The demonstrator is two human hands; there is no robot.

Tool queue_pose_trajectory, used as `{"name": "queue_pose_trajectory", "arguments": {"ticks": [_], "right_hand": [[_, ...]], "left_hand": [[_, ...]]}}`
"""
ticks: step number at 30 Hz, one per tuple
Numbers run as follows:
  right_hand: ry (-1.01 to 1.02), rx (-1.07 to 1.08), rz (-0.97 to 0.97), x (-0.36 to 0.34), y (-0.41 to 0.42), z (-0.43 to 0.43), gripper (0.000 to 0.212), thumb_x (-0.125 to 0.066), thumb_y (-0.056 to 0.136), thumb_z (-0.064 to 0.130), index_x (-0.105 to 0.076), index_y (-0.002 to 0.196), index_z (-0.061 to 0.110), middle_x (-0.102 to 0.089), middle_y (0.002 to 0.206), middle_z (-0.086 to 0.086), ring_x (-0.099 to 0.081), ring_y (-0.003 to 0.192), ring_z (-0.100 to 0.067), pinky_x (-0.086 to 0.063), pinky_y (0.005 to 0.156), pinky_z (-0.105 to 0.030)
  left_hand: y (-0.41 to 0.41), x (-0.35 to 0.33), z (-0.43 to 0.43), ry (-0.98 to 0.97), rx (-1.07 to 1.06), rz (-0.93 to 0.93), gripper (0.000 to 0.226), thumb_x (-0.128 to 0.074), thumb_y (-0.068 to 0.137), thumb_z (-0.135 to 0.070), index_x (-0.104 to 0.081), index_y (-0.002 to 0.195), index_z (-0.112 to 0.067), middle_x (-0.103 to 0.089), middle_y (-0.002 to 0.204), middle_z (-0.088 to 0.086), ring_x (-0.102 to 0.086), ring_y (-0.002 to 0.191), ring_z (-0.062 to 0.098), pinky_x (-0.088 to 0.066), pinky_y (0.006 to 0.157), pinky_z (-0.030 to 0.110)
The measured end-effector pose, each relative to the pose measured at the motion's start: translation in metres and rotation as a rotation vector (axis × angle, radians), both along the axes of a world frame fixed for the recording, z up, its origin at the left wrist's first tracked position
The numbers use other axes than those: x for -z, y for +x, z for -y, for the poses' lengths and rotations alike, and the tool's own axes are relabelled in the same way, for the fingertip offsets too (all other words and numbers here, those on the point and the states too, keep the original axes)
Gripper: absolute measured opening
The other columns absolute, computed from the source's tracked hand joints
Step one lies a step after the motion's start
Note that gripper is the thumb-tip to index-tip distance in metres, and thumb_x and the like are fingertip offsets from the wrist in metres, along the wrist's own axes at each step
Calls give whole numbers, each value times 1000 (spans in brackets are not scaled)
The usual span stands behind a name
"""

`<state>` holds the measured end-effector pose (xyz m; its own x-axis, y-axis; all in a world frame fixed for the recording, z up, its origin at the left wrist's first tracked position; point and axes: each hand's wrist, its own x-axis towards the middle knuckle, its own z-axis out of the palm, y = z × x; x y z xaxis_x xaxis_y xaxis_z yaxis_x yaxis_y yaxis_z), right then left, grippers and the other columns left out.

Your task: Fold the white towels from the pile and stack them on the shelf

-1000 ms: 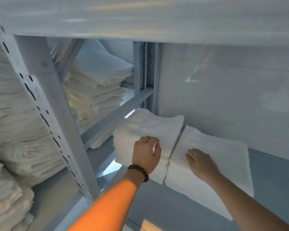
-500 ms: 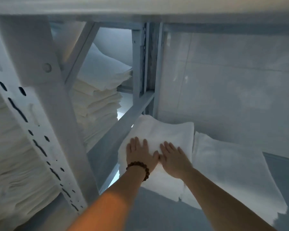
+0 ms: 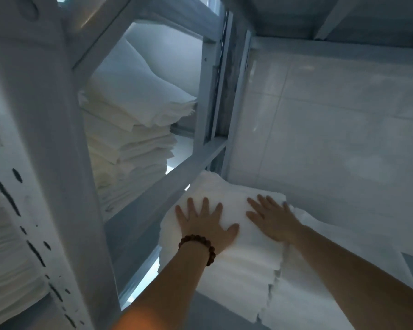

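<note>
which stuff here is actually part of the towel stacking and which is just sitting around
In the job:
left hand, flat on the towel stack
right hand, flat on it too
folded towel stack
second towel stack beside it
shelf

Just there:
linen stacks in the next bay
bead bracelet
tiled wall

linen storeroom: slotted grey steel racking (image 3: 45,163), stacks of folded white linen (image 3: 131,144) on left, tiled wall (image 3: 343,127) far right.

Both hands flat on towel stack (image 3: 227,263): left hand (image 3: 206,225) left, right hand (image 3: 272,220) right. Second stack (image 3: 320,294) touches it rightward; wall (image 3: 343,139) behind.
</note>
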<state>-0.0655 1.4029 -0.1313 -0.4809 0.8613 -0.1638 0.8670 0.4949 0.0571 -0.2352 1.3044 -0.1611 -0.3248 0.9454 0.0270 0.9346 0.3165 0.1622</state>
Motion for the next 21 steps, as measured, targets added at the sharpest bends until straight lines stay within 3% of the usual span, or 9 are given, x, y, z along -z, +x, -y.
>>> {"name": "queue_pose_trajectory", "arguments": {"ticks": [3,5,8,12,15,18,21], "right_hand": [[121,111,116,-8,5,-25,56,-7,97,55,-1,149,38,5,160,7,5,147,-21,6,114,-60],[155,-92,49,-9,-25,-28,52,-6,97,53,-5,148,42,4,160,10,6,147,-19,7,113,-60],[-24,-328,-74,2,-80,-21,48,-7,99,50,-6,146,46,4,159,12,4,147,-15,7,113,-58],[-4,-107,-63,11,-69,-37,52,-8,99,50,-1,149,38,0,160,5,-3,147,-19,2,115,-57],[84,47,8,-3,-39,-45,55,-8,98,51,-6,150,32,-3,160,1,-3,147,-22,2,116,-56],[89,-57,-46,-5,-29,-22,58,-8,93,62,-4,147,42,4,160,8,4,147,-18,6,114,-56],[-24,-163,-85,17,-29,20,62,-5,87,70,1,145,48,7,159,12,7,147,-14,9,115,-54]], "left_hand": [[0,-1,1,-9,9,6,85,-9,70,-84,0,145,-44,6,159,-3,14,141,42,18,101,67],[5,-2,-1,-9,18,8,88,-8,68,-86,2,145,-44,6,159,-2,13,140,43,17,100,69],[4,4,-4,15,7,4,95,-6,65,-89,8,146,-41,4,159,-3,10,141,43,16,99,70],[-2,9,-3,-9,24,-11,90,-3,65,-89,-3,144,-46,-1,159,-5,9,142,39,18,99,67],[-9,11,5,116,0,8,85,-1,69,-84,-22,142,-45,-17,156,-7,-2,144,30,19,101,64],[-19,15,16,252,-42,-16,76,-3,77,-76,-34,138,-43,-28,152,-9,-14,143,22,19,103,62],[-26,18,16,259,-71,-19,64,-9,85,-67,-32,140,-43,-26,154,-10,-13,143,20,13,107,61]]}}
